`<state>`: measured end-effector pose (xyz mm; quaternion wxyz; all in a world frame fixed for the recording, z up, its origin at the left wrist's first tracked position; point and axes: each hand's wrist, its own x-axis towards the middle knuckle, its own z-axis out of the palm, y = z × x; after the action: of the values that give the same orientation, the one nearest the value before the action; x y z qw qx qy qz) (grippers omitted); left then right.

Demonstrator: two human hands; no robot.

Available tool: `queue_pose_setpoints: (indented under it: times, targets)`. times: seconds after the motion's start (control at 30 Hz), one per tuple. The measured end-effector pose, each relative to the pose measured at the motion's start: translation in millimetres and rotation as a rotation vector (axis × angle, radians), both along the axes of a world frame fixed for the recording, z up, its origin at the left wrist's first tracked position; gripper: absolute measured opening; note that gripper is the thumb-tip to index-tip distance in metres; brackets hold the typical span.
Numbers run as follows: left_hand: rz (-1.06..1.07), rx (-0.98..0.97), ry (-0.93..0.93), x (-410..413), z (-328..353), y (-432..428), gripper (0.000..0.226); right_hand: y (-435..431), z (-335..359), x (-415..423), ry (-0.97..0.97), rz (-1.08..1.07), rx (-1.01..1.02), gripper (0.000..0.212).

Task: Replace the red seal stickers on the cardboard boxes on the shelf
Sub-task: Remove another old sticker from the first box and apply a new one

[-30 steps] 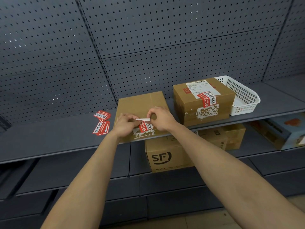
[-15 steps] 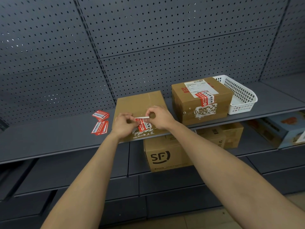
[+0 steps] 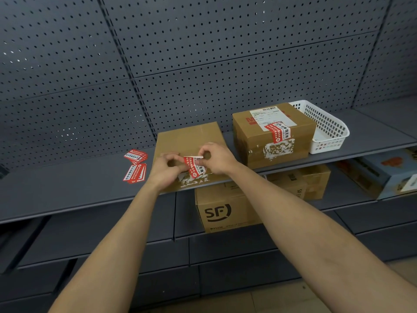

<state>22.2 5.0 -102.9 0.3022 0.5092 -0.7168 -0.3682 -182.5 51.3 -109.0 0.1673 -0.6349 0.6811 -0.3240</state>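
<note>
A flat cardboard box (image 3: 189,137) lies on the grey shelf (image 3: 67,188), its front edge scarred with torn white sticker residue. Both hands hover over that edge. My left hand (image 3: 165,169) and my right hand (image 3: 217,158) pinch a red seal sticker (image 3: 194,167) between them; its white backing strip curls up at the top by my right fingertips. To the right stands a taller cardboard box (image 3: 274,134) with a shipping label and a red seal sticker (image 3: 278,132) over its top front edge.
Loose red stickers (image 3: 135,166) lie on the shelf left of the flat box. A white plastic basket (image 3: 327,129) sits at the far right. On the lower shelf are an SF-marked box (image 3: 223,208), more cartons and a blue box (image 3: 383,175). Pegboard wall behind.
The red sticker has come further out from its white backing between my fingers and now hangs lower over the box's front edge. Both hands stayed at the same spot.
</note>
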Motion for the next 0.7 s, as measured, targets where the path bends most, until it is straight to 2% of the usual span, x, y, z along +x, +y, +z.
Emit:
queue_pose_setpoints:
  times: [0.13, 0.2, 0.3, 0.37, 0.47, 0.6, 0.7]
  targets:
    - [0.162, -0.318, 0.052, 2, -25, 31, 0.026, -3, -2, -3, -0.003, 0.013, 0.016, 0.042]
    - [0.181, -0.399, 0.005, 2, -39, 36, 0.026, -5, -4, -2, 0.007, 0.013, 0.017, 0.045]
    - [0.203, -0.459, -0.089, -3, -48, 34, 0.04, -5, -4, -1, 0.026, 0.006, 0.008, 0.047]
    - [0.227, -0.493, -0.117, -9, -51, 29, 0.042, -6, -5, -1, 0.034, -0.001, 0.001, 0.047]
    - [0.268, -0.524, -0.166, -18, -53, 23, 0.034, -5, -4, -1, 0.035, -0.004, -0.002, 0.048]
    - [0.299, -0.483, -0.087, -26, -51, 24, 0.021, -2, 0, -1, -0.001, 0.002, 0.014, 0.049]
    - [0.256, -0.416, -0.032, -21, -46, 19, 0.02, 4, 10, -7, -0.118, 0.052, 0.072, 0.072]
